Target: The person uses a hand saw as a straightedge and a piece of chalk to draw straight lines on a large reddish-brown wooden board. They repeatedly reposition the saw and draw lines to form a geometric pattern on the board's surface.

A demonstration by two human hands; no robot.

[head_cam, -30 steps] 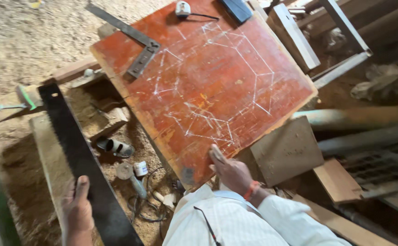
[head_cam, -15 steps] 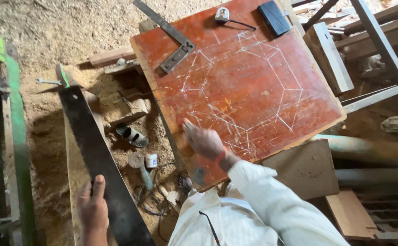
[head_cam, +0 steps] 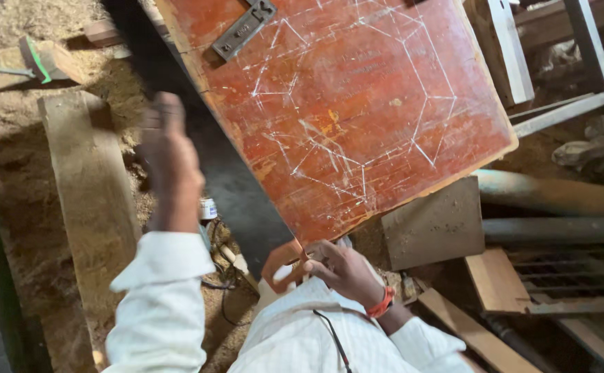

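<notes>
Head view: the right hand (head_cam: 340,268), low in the centre, is closed around the orange handle (head_cam: 282,266) of a handsaw. Its dark blade (head_cam: 205,148) runs from there to the upper left, along the left edge of the red board (head_cam: 357,103). The left hand (head_cam: 171,162), left of centre and blurred, lies with fingers stretched flat on the blade. White chalk lines cross the board, and a metal square (head_cam: 243,31) rests at its top edge. A plank (head_cam: 91,200) lies on sawdust at the left.
</notes>
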